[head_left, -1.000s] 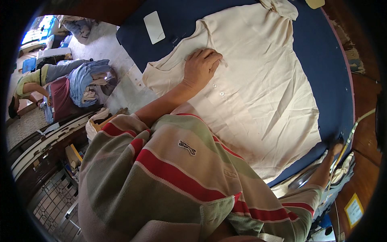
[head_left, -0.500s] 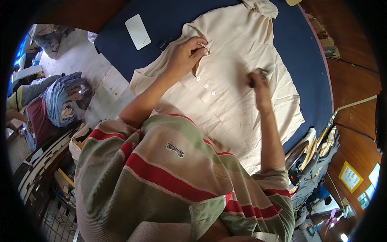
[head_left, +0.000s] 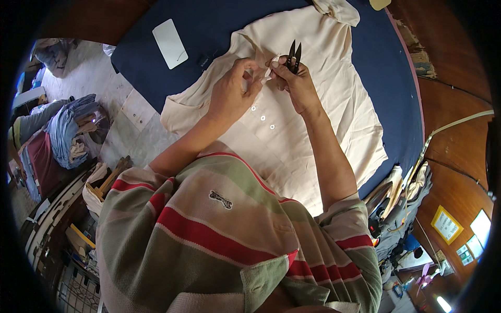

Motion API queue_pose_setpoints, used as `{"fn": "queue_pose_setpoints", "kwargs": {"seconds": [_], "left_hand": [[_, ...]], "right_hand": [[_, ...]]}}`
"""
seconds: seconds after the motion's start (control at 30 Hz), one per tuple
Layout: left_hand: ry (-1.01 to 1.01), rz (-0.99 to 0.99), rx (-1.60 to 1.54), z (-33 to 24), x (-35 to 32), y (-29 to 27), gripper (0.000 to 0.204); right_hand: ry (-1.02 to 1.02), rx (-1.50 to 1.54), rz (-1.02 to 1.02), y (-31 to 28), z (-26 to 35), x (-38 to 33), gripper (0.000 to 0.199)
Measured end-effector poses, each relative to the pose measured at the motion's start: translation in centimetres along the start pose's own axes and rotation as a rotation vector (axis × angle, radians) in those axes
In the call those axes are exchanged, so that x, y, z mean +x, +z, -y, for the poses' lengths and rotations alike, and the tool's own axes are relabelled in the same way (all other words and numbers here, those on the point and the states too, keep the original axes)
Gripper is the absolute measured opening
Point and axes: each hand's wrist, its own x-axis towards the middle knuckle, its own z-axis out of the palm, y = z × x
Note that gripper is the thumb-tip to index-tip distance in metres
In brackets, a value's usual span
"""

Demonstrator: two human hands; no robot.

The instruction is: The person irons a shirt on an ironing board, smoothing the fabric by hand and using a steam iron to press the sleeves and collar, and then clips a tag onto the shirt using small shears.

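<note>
A cream polo shirt (head_left: 334,104) lies spread flat on a dark blue padded board (head_left: 219,26), its buttoned placket (head_left: 263,117) running down the middle. My left hand (head_left: 232,94) pinches the shirt fabric near the collar end of the placket. My right hand (head_left: 295,81) holds small black thread snips (head_left: 293,55), blades pointing up and slightly apart, right beside the left hand's fingertips. A bit of pale fabric or thread sits between the two hands. My striped green, red and beige shirt fills the lower part of the view.
A white rectangular card (head_left: 170,43) lies on the board at upper left. Piles of folded clothes (head_left: 70,130) sit on the floor to the left. A wooden surface (head_left: 459,130) with a cable and a heap of items (head_left: 402,203) lies to the right.
My right hand came up from the right side with the snips and joined my left hand at the collar end of the placket. My left hand lifted from flat on the shirt into a pinch.
</note>
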Motion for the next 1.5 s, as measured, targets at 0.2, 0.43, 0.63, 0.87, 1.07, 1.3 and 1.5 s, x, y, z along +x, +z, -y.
{"fn": "queue_pose_setpoints", "kwargs": {"seconds": [0.2,0.43,0.63,0.87,1.07,1.3,1.5], "left_hand": [[-0.275,0.056,-0.325,0.7,-0.7,1.5,0.027],[-0.200,-0.089,-0.337,0.6,-0.7,1.7,0.025],[0.062,-0.080,-0.025,0.3,-0.2,0.8,0.028],[0.072,-0.085,-0.240,0.0,-0.1,1.0,0.019],[0.038,-0.016,-0.204,-0.7,0.5,0.5,0.027],[-0.027,0.025,-0.332,-0.6,0.8,0.5,0.031],[-0.096,0.063,-0.453,0.1,0.5,0.9,0.034]], "right_hand": [[0.031,0.078,0.128,-0.1,0.0,-0.4,0.011],[-0.079,-0.028,0.056,-0.1,-0.2,-0.9,0.013],[-0.163,-0.174,-0.017,0.1,0.1,-1.2,0.013],[-0.185,-0.213,-0.020,0.3,0.9,-0.8,0.013],[-0.107,-0.144,-0.095,-0.7,1.5,-1.7,0.036],[-0.100,-0.876,-0.029,-3.0,1.0,-4.3,0.042],[-0.133,-1.152,-0.021,-1.6,2.7,-3.9,0.032]]}}
